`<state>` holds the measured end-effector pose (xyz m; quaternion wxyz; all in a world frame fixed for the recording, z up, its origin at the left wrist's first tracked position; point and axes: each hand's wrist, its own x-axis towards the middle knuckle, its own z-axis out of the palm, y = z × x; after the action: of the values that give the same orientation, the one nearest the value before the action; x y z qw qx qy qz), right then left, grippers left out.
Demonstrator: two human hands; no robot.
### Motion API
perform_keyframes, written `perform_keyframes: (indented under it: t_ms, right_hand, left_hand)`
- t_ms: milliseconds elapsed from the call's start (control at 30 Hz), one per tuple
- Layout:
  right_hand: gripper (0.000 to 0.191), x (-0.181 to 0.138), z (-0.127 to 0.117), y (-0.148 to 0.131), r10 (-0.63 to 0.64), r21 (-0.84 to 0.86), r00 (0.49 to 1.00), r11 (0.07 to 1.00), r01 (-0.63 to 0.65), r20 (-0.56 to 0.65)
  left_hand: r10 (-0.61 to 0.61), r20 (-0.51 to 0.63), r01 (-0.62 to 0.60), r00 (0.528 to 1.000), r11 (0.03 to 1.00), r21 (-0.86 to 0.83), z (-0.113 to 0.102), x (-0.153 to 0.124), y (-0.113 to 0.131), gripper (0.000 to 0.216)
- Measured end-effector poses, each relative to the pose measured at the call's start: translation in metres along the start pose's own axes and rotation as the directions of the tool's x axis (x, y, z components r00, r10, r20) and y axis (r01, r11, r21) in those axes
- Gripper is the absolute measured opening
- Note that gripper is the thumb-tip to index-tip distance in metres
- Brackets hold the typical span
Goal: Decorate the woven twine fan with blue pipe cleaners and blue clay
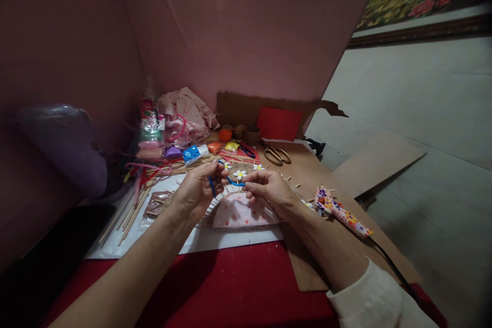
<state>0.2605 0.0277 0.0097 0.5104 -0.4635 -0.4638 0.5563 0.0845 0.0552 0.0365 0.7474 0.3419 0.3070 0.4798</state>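
A blue pipe cleaner (pixel 235 183) is stretched between both my hands, bent into a curve. My left hand (pixel 202 184) pinches it near one end, and a piece of it hangs below the fingers. The other end is gripped by the fingertips of my right hand (pixel 265 187). Just beneath lies a half-round pink piece of spotted fabric (pixel 246 212), with thin sticks fanning out from its curved edge. White flowers with yellow centres (pixel 240 175) sit beyond it, partly hidden by my hands.
Gold-handled scissors (pixel 277 154) lie on the brown cardboard (pixel 313 164). A flower-patterned glue gun (pixel 342 212) with a black cord rests at the right. Wooden sticks (pixel 132 210), bagged clay (pixel 191 154) and crumpled pink cloth (pixel 188 113) crowd the left and back. A red cloth (pixel 238 282) covers the front.
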Motion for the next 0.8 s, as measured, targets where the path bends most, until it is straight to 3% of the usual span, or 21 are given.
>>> perform_keyframes:
  t_ms: [467,800]
  right_hand:
    - [0.033,0.0009,-0.0004,0.001,-0.048,-0.17,0.999,0.984,0.046,-0.007]
    - [0.025,0.003,0.0035,0.0068,-0.14,-0.357,0.988,0.928,0.108,-0.066]
  left_hand:
    - [0.002,-0.005,-0.002,1.0,1.0,0.003,-0.0003,0.0002,-0.0007,0.015]
    - [-0.007,-0.026,0.007,1.0,1.0,0.007,0.0015,-0.0017,-0.0002,0.014]
